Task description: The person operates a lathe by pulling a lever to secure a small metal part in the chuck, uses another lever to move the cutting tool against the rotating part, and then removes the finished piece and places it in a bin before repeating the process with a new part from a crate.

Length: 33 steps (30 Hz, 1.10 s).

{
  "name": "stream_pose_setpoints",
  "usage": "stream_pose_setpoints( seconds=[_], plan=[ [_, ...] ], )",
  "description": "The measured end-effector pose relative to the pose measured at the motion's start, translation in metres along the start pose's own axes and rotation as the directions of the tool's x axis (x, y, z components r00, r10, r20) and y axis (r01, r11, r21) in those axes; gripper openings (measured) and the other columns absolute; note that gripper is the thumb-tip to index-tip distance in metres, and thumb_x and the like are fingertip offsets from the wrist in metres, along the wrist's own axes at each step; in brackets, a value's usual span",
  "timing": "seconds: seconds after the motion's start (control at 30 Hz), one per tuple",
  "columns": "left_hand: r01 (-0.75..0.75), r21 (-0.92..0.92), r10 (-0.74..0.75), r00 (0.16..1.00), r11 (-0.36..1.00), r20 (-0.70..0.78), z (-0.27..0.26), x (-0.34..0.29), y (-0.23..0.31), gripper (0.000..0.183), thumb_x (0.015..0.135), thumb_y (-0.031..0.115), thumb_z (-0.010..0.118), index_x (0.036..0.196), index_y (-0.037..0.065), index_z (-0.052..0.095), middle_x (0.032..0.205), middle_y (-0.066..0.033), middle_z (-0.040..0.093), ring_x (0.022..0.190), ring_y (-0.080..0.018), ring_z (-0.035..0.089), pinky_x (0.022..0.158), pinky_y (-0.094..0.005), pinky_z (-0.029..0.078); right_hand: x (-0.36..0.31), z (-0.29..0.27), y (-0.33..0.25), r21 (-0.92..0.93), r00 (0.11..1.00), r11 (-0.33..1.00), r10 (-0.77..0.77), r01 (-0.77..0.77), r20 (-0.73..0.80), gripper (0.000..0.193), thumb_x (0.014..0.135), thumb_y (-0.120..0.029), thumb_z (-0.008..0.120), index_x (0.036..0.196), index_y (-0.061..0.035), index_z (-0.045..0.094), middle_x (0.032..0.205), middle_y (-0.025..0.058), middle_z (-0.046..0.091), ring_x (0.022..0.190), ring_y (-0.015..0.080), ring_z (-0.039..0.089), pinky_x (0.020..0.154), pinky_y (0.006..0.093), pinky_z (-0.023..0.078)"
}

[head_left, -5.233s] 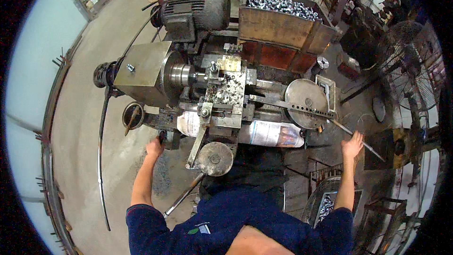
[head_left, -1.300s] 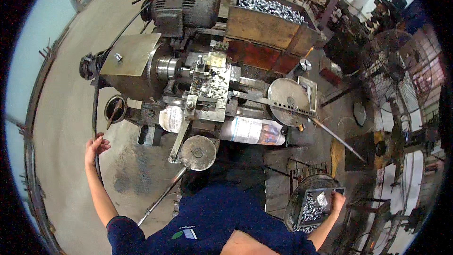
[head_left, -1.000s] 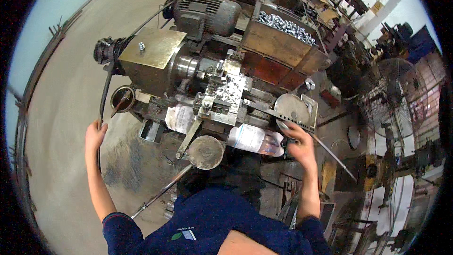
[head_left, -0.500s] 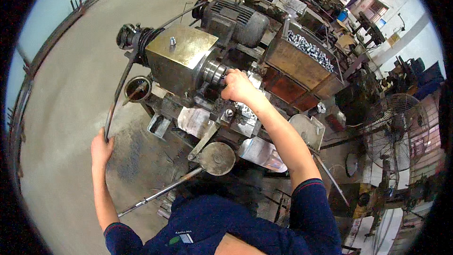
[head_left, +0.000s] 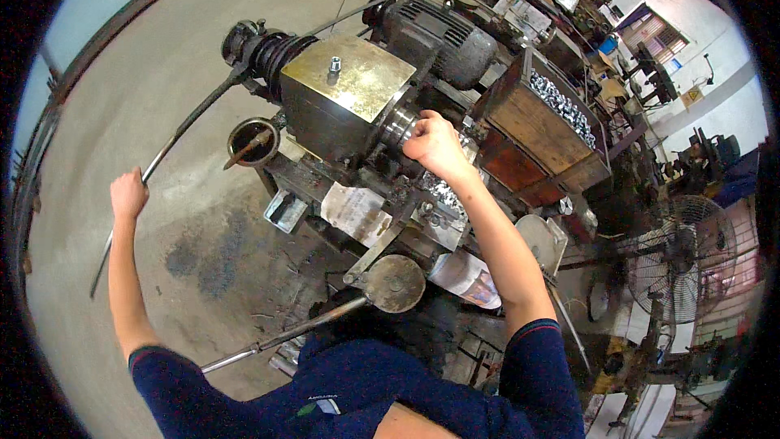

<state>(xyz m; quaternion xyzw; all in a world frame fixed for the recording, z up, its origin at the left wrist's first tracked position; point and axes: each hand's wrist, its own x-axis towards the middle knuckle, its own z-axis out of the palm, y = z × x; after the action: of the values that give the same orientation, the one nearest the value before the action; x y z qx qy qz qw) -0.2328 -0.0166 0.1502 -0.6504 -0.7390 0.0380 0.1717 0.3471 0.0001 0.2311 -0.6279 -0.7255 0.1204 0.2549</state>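
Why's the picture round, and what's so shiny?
Head view: the fisheye lens makes it round with black corners; in the head view, light glares off the flat golden cover and glints on the ringed metal spindle by the right hand.

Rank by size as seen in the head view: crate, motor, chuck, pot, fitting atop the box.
1. Crate
2. Motor
3. Pot
4. Fitting
Chuck: larger than fitting; partly behind right hand, unsure against pot.

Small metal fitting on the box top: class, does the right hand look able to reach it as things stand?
Probably yes: the right hand is at the nearby spindle, with nothing visible blocking the fitting.
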Motion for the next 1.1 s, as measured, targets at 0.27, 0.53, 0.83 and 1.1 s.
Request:
stream_pose_setpoints(
  seconds=[0.27, 0.53, 0.83, 1.1],
  plan=[
    [0.133, -0.351, -0.157, 0.987, 0.927, -0.041, 0.023, 0.026, 0.011, 0.032, 0.075, 0.016, 0.055, 0.105, 0.006, 0.059, 0.089, -0.0183, 0.062, 0.085, -0.0363, 0.059, 0.074, -0.0441, 0.048, -0.032, -0.039, -0.005, 0.085, 0.998, 0.994, -0.065, 0.066, -0.014, 0.025, 0.055, -0.013, 0.06, 0.077, -0.0023, 0.063, 0.119, 0.0232, 0.048, 0.102, 0.0386, 0.052, 0.083, 0.0375, 0.045],
    [0.171, -0.781, 0.303, 0.856, 0.601, 0.42, 0.139, -0.049, 0.229, 0.053, 0.069, 0.036, 0.068, 0.106, 0.001, 0.057, 0.093, -0.021, 0.061, 0.091, -0.0337, 0.059, 0.079, -0.0412, 0.045, -0.161, -0.112, 0.06, 0.042, 0.986, 0.999, 0.018, -0.011, -0.168, 0.034, 0.056, -0.012, 0.062, 0.088, -0.0034, 0.062, 0.119, 0.0199, 0.051, 0.102, 0.0369, 0.053, 0.087, 0.0374, 0.044],
    [-0.601, -0.097, 0.606, 0.765, 0.794, 0.218, 0.1, -0.014, 0.256, 0.024, 0.071, 0.019, 0.062, 0.094, 0.02, 0.062, 0.086, -0.0073, 0.064, 0.079, -0.0254, 0.063, 0.064, -0.0382, 0.049, -0.37, -0.161, 0.208, -0.171, 0.698, 0.69, 0.627, -0.704, -0.345, 0.036, 0.06, -0.009, 0.06, 0.095, -0.0029, 0.063, 0.101, 0.0149, 0.062, 0.092, 0.0333, 0.059, 0.081, 0.0354, 0.047],
    [-0.209, -0.459, 0.409, 0.824, 0.863, 0.392, 0.093, -0.036, 0.23, 0.041, 0.072, 0.037, 0.063, 0.108, 0.016, 0.061, 0.09, -0.0092, 0.066, 0.086, -0.0277, 0.061, 0.073, -0.0389, 0.048, -0.559, -0.154, 0.326, -0.483, 0.337, 0.047, 0.777, -0.874, -0.533, 0.034, 0.066, -0.015, 0.055, 0.098, -0.0057, 0.06, 0.091, 0.0176, 0.062, 0.087, 0.0353, 0.059, 0.076, 0.0434, 0.046]
  ],
)
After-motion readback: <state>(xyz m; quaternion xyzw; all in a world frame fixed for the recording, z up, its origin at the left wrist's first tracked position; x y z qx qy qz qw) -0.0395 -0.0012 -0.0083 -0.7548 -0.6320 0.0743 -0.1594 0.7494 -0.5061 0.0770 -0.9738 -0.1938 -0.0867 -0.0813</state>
